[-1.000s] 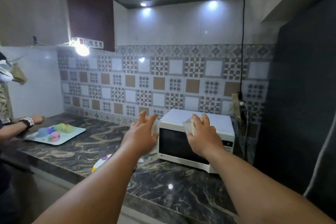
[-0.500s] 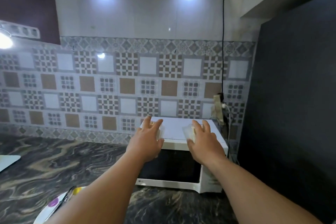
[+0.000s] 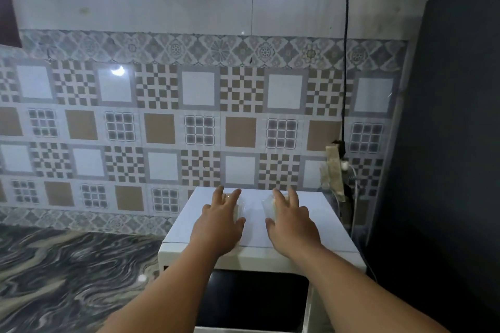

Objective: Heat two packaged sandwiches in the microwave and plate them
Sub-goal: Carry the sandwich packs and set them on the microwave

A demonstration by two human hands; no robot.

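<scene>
A white microwave point(image 3: 332, 227) with a dark, closed door stands on the counter against the tiled wall. Two clear-wrapped sandwiches rest on its top. My left hand point(image 3: 219, 227) lies over the left sandwich point(image 3: 239, 207), fingers wrapped around it. My right hand point(image 3: 292, 224) covers the right sandwich point(image 3: 269, 205) the same way. Each package shows only at its inner edge; the hands hide the rest.
Dark marbled counter point(image 3: 67, 278) stretches to the left. A tall black appliance wall point(image 3: 446, 170) rises close on the right. A power strip point(image 3: 334, 167) with plugs and a black cable point(image 3: 345, 62) hangs behind the microwave's right rear corner.
I have stepped closer and both hands, each with its sandwich, have come down from in front of the microwave onto its top. The plate and tray on the left have left the view.
</scene>
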